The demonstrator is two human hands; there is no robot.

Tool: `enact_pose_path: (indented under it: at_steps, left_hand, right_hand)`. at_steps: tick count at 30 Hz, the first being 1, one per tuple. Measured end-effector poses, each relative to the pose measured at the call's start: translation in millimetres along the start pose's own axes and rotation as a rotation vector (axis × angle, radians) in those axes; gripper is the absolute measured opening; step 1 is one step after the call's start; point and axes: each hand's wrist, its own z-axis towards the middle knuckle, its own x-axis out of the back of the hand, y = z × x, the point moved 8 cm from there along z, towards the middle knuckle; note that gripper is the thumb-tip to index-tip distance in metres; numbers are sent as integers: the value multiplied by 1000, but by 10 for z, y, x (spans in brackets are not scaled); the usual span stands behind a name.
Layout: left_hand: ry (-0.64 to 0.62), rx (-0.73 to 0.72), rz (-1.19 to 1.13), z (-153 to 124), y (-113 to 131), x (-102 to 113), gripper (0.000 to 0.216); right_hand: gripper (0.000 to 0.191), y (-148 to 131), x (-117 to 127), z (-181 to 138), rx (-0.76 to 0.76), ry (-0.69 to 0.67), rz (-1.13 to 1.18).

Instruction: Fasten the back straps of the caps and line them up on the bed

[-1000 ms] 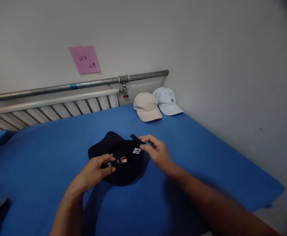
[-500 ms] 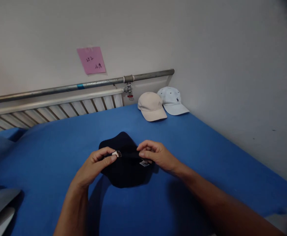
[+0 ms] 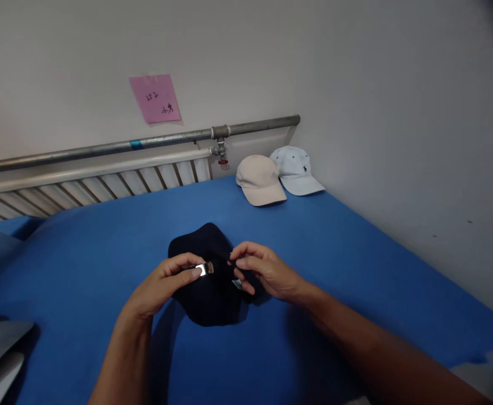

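Observation:
A black baseball cap (image 3: 210,304) is on the blue bed surface, its back strap between my two hands. My left hand (image 3: 168,281) pinches the strap's shiny metal buckle (image 3: 206,268) between thumb and fingertips. To the right, my right hand (image 3: 267,270) has thumb and index finger closed on the dark strap, other fingers curled beneath. A small white label (image 3: 237,284) shows below these fingers. Black on black hides whether the strap still passes through the buckle.
A beige cap (image 3: 259,177) and a pale blue cap (image 3: 293,169) sit at the back corner by the wall. Behind the bed (image 3: 115,253) run a radiator (image 3: 140,181) and a metal pipe (image 3: 170,138). Grey headwear (image 3: 1,343) lies at the left edge.
The buckle has turned and now shows its bright metal face. My right-hand fingers have shifted slightly left and curled, and the label below them has moved left too.

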Motion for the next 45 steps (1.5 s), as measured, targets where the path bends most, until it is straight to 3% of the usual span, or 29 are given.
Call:
enact_pose_path:
  at_steps: [5, 9, 13, 20, 26, 31, 45]
  left_hand:
    - [36, -37, 62, 11, 59, 10, 18]
    - [-16, -77, 183, 2, 171, -122, 17]
    - [-69, -98, 233, -9, 234, -239, 19]
    - [-5, -56, -4, -1, 60, -84, 17]
    - [-12, -27, -262, 72, -47, -111, 21]
    - [-32, -21, -427, 117, -55, -195, 19]
    - [-8, 46, -327, 118, -99, -247, 21]
  right_hand:
    - [34, 75, 31, 43, -39, 69, 73]
    - [39, 161, 14, 46, -111, 61, 118]
    - [44, 135, -22, 45, -89, 23, 188]
    - [18, 55, -70, 22, -82, 37, 195]
    - [19, 87, -122, -35, -113, 47, 3]
    - [17, 164, -196, -49, -179, -14, 11]
    - [11, 195, -234, -75, -253, -54, -17]
